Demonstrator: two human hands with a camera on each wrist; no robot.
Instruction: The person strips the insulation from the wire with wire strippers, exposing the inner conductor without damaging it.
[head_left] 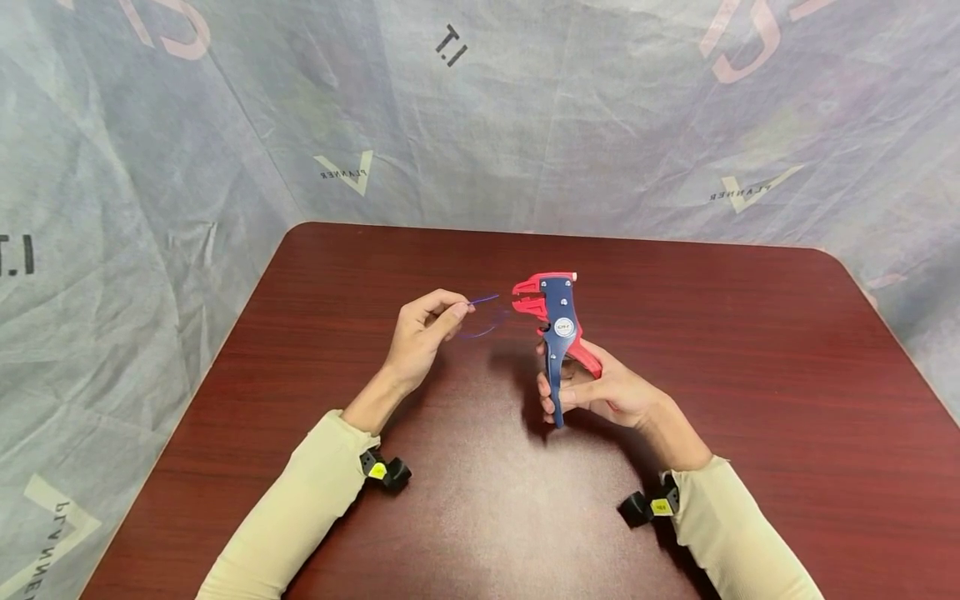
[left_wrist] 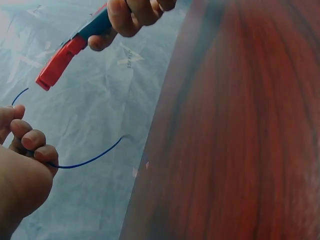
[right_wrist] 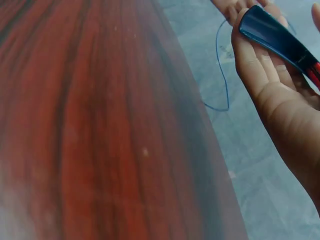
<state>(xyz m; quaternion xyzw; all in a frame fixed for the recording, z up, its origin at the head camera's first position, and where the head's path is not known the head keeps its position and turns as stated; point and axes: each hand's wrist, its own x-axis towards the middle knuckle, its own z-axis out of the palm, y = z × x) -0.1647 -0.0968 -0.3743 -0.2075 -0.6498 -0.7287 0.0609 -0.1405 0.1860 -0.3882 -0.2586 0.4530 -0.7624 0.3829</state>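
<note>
My left hand (head_left: 425, 333) pinches a thin blue wire (head_left: 483, 299) between thumb and forefinger, one end sticking out to the right. In the left wrist view the rest of the wire (left_wrist: 85, 163) trails in a curve from under the curled fingers. My right hand (head_left: 600, 387) holds a wire stripper (head_left: 558, 321) upright, its fingers round the blue and red handles. The stripper's red jaws stand apart and face the wire's tip, a small gap between them. In the right wrist view the blue handle (right_wrist: 272, 35) lies across the fingers.
Both hands are above a dark red-brown wooden table (head_left: 750, 375). Grey printed sheeting (head_left: 525, 125) hangs behind and at the sides. A black wrist camera (head_left: 393, 475) is strapped at the left cuff, another wrist camera (head_left: 637, 508) at the right.
</note>
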